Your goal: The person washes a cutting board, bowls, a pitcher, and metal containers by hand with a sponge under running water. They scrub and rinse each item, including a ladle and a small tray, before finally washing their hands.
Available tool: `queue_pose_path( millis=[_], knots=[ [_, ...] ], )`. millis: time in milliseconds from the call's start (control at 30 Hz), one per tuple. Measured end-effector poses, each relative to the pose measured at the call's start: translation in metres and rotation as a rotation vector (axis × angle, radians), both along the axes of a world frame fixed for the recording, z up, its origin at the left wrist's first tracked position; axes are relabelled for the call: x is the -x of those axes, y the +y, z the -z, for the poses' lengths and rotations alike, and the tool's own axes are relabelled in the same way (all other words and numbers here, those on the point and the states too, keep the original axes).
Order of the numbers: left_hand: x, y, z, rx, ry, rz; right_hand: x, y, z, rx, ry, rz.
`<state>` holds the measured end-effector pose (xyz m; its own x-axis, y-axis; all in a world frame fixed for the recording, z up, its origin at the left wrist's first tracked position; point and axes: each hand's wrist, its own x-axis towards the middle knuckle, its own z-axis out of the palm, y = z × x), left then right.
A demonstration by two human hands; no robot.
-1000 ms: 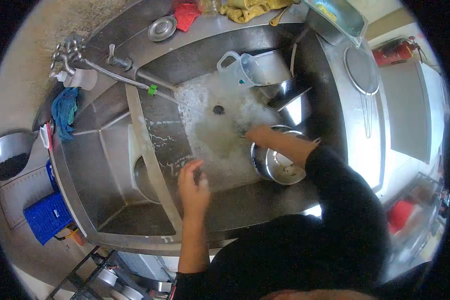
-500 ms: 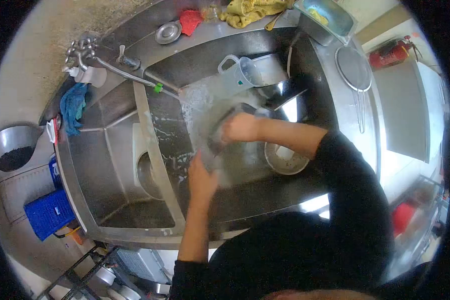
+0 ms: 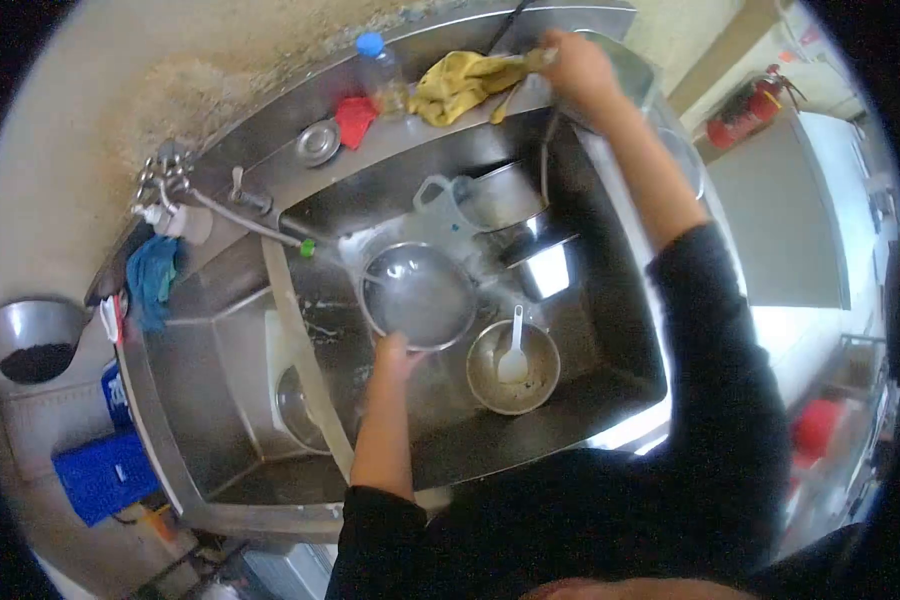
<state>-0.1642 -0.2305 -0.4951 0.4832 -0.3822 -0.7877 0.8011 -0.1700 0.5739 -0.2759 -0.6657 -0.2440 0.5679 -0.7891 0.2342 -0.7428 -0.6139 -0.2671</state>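
Note:
My left hand (image 3: 394, 358) grips the near rim of a round metal bowl (image 3: 420, 298) in the large sink basin, below the end of the tap hose (image 3: 255, 228). At the back right, my right hand (image 3: 576, 72) is closed by the end of a yellow cloth (image 3: 460, 86) on the sink ledge; what its fingers hold is too small to make out. To the right of the held bowl, a smaller metal bowl (image 3: 490, 384) has a white spatula (image 3: 514, 364) in it. A plastic jug (image 3: 448, 208) and metal pans (image 3: 510, 195) lie behind.
A divider (image 3: 305, 360) separates the left basin (image 3: 205, 390) from the large one. On the back ledge are a red cloth (image 3: 355, 120), a metal lid (image 3: 319, 143) and a blue-capped bottle (image 3: 380, 75). A metal tray (image 3: 625, 75) stands at the back right corner.
My right hand has moved from the basin to the back right ledge. My left hand stays low in the basin, now with the bowl plainly visible under the hose. The view has shifted.

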Motion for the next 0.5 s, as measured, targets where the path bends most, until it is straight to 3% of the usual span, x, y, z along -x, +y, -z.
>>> queue_pose_path(
  millis=[33,100,200,267,300,333,367,400,433,467,500],
  knots=[
    [0.002,-0.004,-0.008,-0.012,0.021,0.038,0.007,-0.027,0.018,0.02,0.075,0.11],
    [0.014,-0.017,-0.033,-0.057,0.019,0.047,0.02,-0.063,0.03,-0.358,0.067,-0.016],
    [0.02,-0.024,-0.04,-0.165,-0.065,0.116,0.024,-0.097,0.052,-0.366,0.099,-0.006],
    [0.03,-0.035,-0.072,-0.224,-0.206,0.178,0.038,-0.125,0.076,-0.308,0.021,-0.091],
    [0.033,-0.036,-0.079,-0.228,-0.209,0.178,0.045,-0.161,0.116,-0.264,0.251,-0.104],
    [0.037,-0.035,-0.085,-0.304,-0.412,0.259,0.048,-0.181,0.137,-0.215,0.481,-0.116],
    [0.04,-0.034,-0.09,-0.375,-0.617,0.34,0.044,-0.119,0.086,-0.251,0.454,-0.138],
    [0.037,-0.032,-0.086,-0.361,-1.013,0.426,0.049,-0.144,0.111,-0.244,0.447,-0.137],
    [0.04,-0.025,-0.085,-0.43,-0.945,0.464,0.055,-0.165,0.136,-0.115,0.371,-0.23],
    [0.049,-0.031,-0.117,-0.495,-0.874,0.506,0.064,-0.184,0.153,0.014,0.297,-0.317],
    [0.05,-0.028,-0.119,-0.484,-0.881,0.511,0.039,-0.092,0.056,-0.187,0.403,-0.034]
  ],
)
